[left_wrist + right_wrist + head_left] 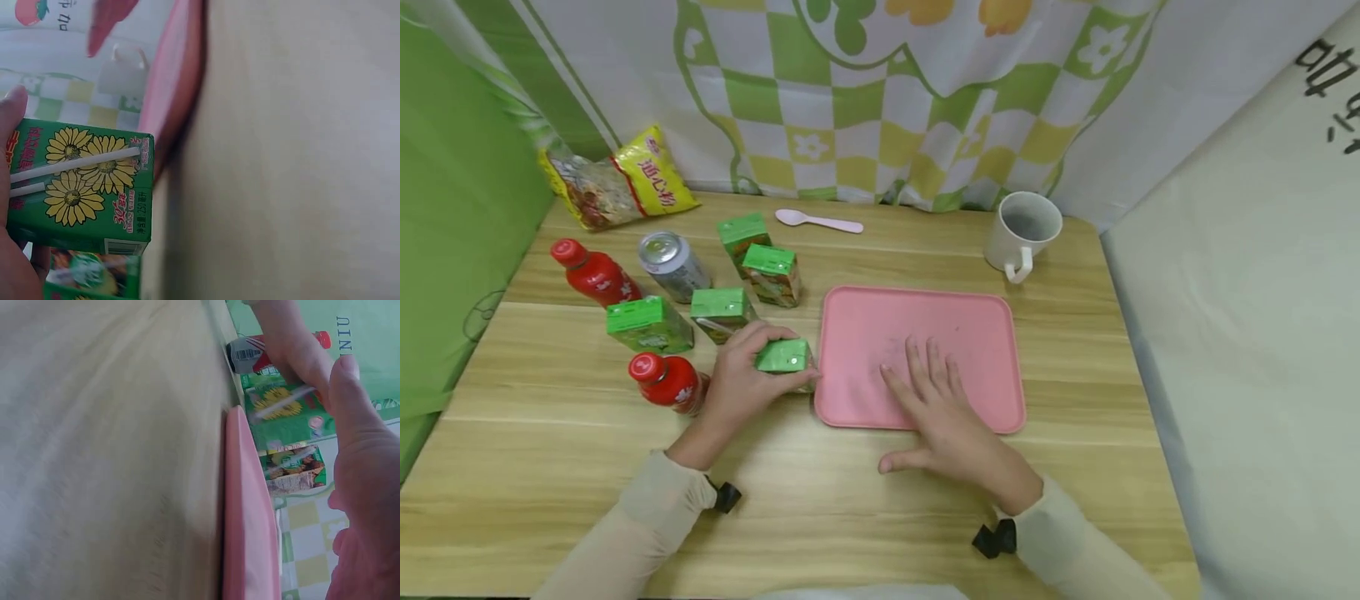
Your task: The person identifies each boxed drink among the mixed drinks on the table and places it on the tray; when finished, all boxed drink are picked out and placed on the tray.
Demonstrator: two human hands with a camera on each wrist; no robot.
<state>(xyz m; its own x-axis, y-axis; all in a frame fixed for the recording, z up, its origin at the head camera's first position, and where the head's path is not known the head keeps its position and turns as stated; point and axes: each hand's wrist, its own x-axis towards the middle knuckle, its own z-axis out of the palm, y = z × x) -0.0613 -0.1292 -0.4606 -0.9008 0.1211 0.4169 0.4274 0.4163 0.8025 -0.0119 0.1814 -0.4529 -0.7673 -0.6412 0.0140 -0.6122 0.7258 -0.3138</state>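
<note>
Gripping a green carton [87, 184] just left of the pink tray [925, 325], my left hand [742, 377] curls round it; its side shows yellow flowers, a white straw [81, 163] and print reading "250毫升". My right hand [946, 429] spreads its fingers over the tray. Farther off, a yellow bag [651, 179] reads "通心粉".

Smooth paper carton [81, 197], matt plastic tray [857, 333], wood-grain table [820, 517], shiny metal can [673, 265]

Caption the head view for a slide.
The left hand grips a green carton beside a pink tray, while the open right hand extends over the tray's near edge.
</note>
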